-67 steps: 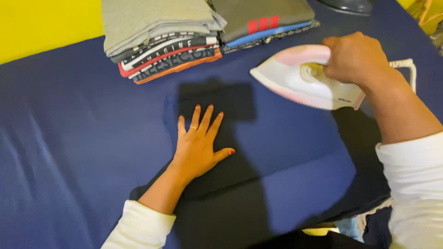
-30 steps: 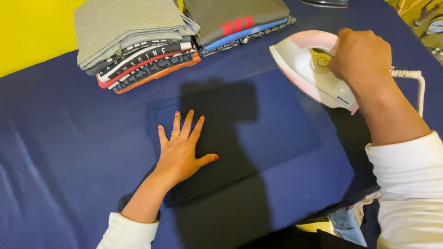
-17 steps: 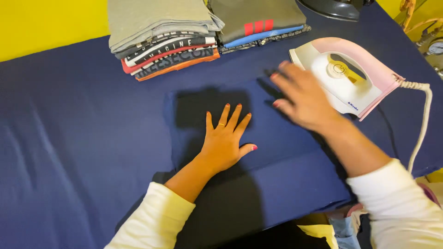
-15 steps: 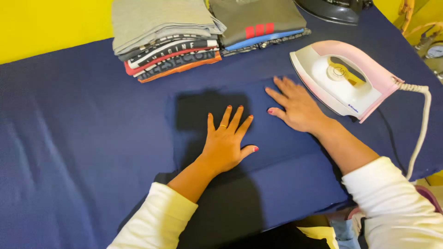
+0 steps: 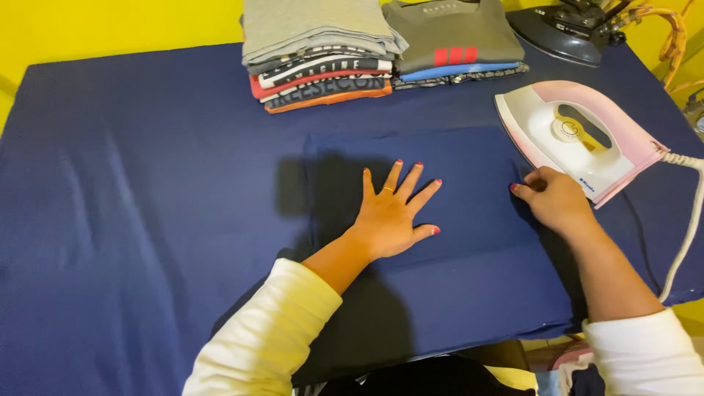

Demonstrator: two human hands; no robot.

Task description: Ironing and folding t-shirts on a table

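Observation:
A folded navy garment point(image 5: 469, 165) lies flat in the middle of the navy-covered table point(image 5: 147, 183). My left hand point(image 5: 392, 213) rests palm down on it with the fingers spread, holding nothing. At the garment's right edge my right hand point(image 5: 554, 199) has its fingers curled in, pinching the cloth there. Just beyond that hand a pink and white iron point(image 5: 579, 139) stands on the table, and no hand touches it.
Two stacks of folded clothes sit at the far edge: a taller striped and grey stack point(image 5: 319, 55) and a lower dark stack point(image 5: 451, 37). A black appliance point(image 5: 568, 33) is at the far right corner. The iron's white cord point(image 5: 686, 220) hangs off the right side.
My right hand set the iron down at the right, let go of it, and moved to the garment's right edge. My left hand stayed flat on the garment.

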